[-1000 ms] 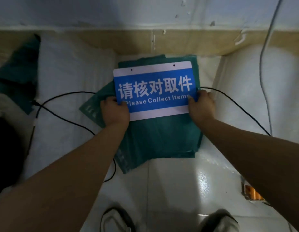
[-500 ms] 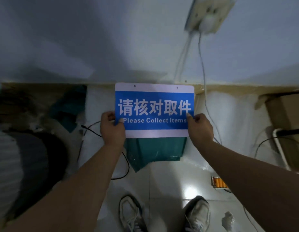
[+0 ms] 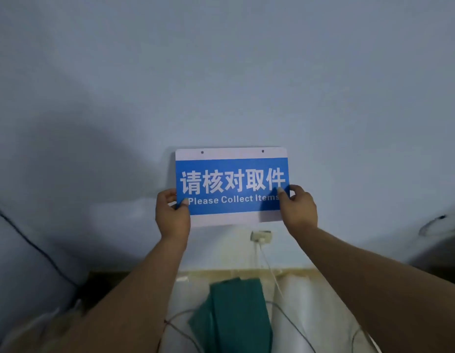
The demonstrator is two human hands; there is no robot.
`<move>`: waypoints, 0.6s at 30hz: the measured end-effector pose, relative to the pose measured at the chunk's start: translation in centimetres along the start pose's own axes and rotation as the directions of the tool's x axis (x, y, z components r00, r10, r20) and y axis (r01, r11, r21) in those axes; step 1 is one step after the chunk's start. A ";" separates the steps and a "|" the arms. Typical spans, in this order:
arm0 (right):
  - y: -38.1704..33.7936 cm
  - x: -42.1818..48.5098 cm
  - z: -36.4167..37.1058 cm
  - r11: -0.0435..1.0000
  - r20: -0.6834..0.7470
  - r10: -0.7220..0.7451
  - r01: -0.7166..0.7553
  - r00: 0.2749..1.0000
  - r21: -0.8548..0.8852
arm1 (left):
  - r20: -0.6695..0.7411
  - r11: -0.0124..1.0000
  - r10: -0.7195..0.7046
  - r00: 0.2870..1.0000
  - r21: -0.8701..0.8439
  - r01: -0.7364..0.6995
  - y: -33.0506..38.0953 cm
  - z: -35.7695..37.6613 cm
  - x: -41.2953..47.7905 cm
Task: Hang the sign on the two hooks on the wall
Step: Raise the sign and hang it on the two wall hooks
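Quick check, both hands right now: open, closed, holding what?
Left hand: closed on the lower left edge of the sign, thumb on its face.
Right hand: closed on the sign's lower right edge, thumb on its face.

- One view only, from a wide-angle camera worn on the person's head.
- It faces straight onto a pale wall, close up, at arm's reach.
- Both forearms enter from the lower edge.
- The bottom edge takes in a strip of floor at the wall's foot.
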State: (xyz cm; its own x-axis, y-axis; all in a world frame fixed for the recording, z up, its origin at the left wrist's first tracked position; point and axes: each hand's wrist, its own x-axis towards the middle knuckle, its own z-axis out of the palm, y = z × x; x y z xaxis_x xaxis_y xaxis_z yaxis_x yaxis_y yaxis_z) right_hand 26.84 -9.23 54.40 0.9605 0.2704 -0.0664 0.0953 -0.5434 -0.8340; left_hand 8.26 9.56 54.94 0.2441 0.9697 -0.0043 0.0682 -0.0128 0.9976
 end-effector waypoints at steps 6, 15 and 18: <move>-14.2 -3.8 -11.9 0.979 -0.145 -0.177 0.189 0.974 0.074 | -0.035 0.969 0.194 0.980 -0.152 -0.197 18.2 -2.0 -2.9; -27.3 -7.1 -23.6 0.908 -0.300 -0.330 0.388 0.895 0.158 | 0.000 0.873 0.428 0.904 -0.257 -0.414 37.7 -3.6 -5.3; -30.7 -6.6 -26.0 0.887 -0.330 -0.359 0.429 0.873 0.169 | -0.006 0.864 0.440 0.898 -0.271 -0.425 41.2 -3.2 -5.1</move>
State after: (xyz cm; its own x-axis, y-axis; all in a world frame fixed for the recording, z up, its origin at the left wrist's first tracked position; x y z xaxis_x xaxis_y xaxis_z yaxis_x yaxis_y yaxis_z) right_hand 24.35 -14.96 94.71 0.8905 0.1687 0.4226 0.4526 -0.2320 -0.8610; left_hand 6.70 4.91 96.30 0.2434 0.8669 0.4351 -0.3069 -0.3567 0.8824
